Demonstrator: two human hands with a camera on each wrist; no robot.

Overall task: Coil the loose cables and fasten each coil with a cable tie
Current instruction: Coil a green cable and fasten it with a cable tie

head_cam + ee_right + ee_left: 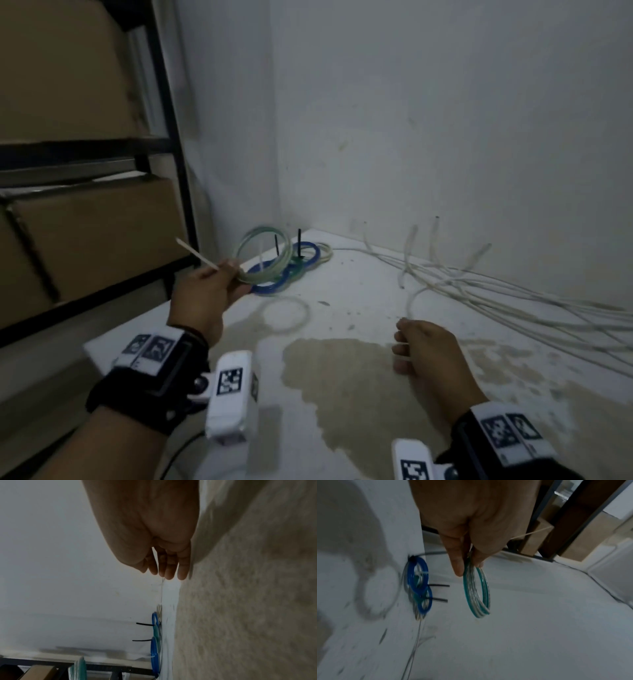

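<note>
now | l hand (pixel 202 301) pinches green-white coil (pixel 476 591) betw thumb+fingers | r hand (pixel 428 356) curled, prob round white cable (pixel 416 298)

Dim corner: white walls (pixel 445 120), stained floor (pixel 359 383), black shelving (pixel 168 113) holding cardboard boxes (pixel 99 236).

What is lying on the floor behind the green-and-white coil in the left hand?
Behind the green-and-white cable coil held by the left hand lie blue cable coils with black cable-tie tails sticking up. The held coil covers part of them, so their count is unclear.
</note>
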